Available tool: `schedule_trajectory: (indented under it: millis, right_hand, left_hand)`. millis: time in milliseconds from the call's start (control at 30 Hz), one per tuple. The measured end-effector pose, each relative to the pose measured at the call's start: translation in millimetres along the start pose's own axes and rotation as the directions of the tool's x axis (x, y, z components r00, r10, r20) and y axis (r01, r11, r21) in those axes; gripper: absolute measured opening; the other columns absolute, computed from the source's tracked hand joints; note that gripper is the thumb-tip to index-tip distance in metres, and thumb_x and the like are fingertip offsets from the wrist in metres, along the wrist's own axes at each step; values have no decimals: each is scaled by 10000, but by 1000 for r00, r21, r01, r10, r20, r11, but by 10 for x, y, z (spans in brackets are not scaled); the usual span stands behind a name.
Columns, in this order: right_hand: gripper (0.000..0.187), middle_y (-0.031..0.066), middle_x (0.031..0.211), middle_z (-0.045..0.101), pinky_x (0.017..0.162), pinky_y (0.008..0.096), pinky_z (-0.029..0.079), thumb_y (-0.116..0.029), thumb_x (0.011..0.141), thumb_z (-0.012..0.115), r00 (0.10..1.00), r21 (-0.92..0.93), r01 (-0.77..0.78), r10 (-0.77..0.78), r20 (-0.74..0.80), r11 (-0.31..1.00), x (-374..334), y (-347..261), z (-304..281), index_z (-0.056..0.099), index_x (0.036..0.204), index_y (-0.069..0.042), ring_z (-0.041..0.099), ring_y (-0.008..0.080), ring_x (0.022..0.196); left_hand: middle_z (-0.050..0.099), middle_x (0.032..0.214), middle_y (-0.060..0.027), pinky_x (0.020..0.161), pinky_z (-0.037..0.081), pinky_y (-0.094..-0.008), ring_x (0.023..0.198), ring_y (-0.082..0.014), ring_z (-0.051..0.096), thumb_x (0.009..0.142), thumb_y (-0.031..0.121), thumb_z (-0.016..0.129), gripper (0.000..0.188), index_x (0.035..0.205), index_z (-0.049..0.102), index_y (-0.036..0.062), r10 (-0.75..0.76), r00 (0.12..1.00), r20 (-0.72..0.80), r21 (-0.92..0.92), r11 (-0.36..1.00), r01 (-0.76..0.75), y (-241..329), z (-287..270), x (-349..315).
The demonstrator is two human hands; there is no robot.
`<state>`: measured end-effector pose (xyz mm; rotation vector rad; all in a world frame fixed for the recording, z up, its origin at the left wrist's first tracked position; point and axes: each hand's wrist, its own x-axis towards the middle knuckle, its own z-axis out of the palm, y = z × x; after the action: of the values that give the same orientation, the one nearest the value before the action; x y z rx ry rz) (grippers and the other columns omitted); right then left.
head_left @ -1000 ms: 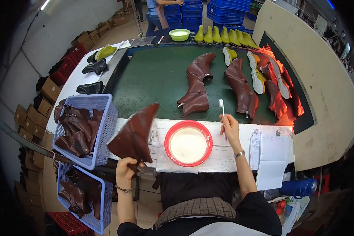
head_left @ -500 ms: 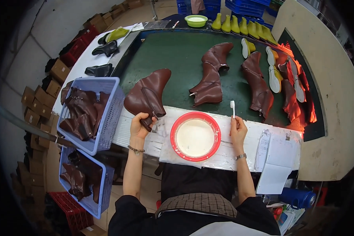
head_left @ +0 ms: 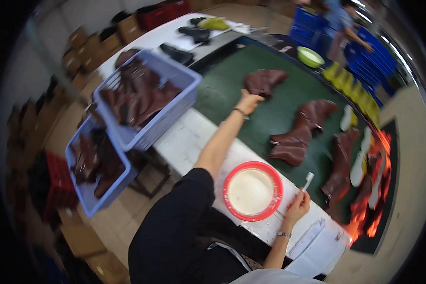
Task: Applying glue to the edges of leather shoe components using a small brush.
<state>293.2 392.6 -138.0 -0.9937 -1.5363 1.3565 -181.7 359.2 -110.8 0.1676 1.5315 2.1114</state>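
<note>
My left arm reaches out over the green belt [head_left: 222,92]. The left hand [head_left: 249,102] is closed on the near end of a brown leather boot upper [head_left: 266,81], slightly blurred. Low on the right, my right hand [head_left: 298,207] holds a white toothbrush [head_left: 308,180] with its bristle head up. Between my arms stands a red-rimmed bowl [head_left: 278,189] of creamy white liquid. More brown boot uppers lie on the belt: a pair [head_left: 300,135] in the middle and another [head_left: 341,161] to its right.
Two blue crates [head_left: 139,135] with brown uppers stand at left. An orange-red glow [head_left: 359,222] lights pieces at the belt's right end. White soles [head_left: 359,168] and yellow-green shoe forms [head_left: 350,85] sit beyond. A light-green basin [head_left: 311,57] and another person [head_left: 348,28] are at the back.
My view has turned. My left hand has carried the brown boot upper from beside the bowl out onto the belt. The right hand still holds the toothbrush, close to the bowl.
</note>
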Motion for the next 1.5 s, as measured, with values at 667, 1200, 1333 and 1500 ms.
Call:
schedule_trajectory:
  millis: [667, 1200, 1333, 1500]
  right_hand:
    - [225, -81, 665, 474, 432, 209, 281, -178, 1057, 592, 995, -114, 93, -88, 48, 989, 36, -64, 42, 718, 1148, -15, 372, 8, 510]
    - [197, -37, 787, 638, 486, 194, 388, -150, 1004, 682, 999, 39, -33, 31, 43, 999, -40, -108, 145, 717, 1119, 7, 492, 6, 598]
    - [187, -47, 755, 624, 493, 196, 387, -137, 997, 690, 1000, -2, 9, -9, -10, 1000, -19, -135, 110, 718, 1099, 16, 482, 7, 589]
    - [198, -36, 751, 633, 484, 200, 389, -149, 1002, 684, 999, 1, 29, -29, -24, 1000, -23, -138, 54, 713, 1107, 17, 494, 13, 584]
  left_hand:
    - [529, 1426, -288, 1102, 451, -469, 1323, -447, 532, 677, 263, 881, 1098, 1548, 269, -5, 538, 559, -631, 769, 337, 543, 1278, -5090, -4401]
    - [681, 1244, -92, 795, 585, -291, 981, -191, 694, 1045, 393, 591, 474, 1366, 609, 45, 612, 567, -551, 517, 784, -343, 2270, -5688, -5983]
    - [530, 1443, -128, 1038, 498, -383, 1283, -217, 551, 1038, 251, 560, 426, 1405, 534, 36, 621, 631, -464, 218, 771, -598, 1868, -4505, -5505]
    - [630, 1302, -159, 1025, 501, -379, 1181, -192, 614, 968, 124, 663, 383, 1322, 561, 16, 564, 822, 81, 627, 612, -482, 1734, -2614, -4176]
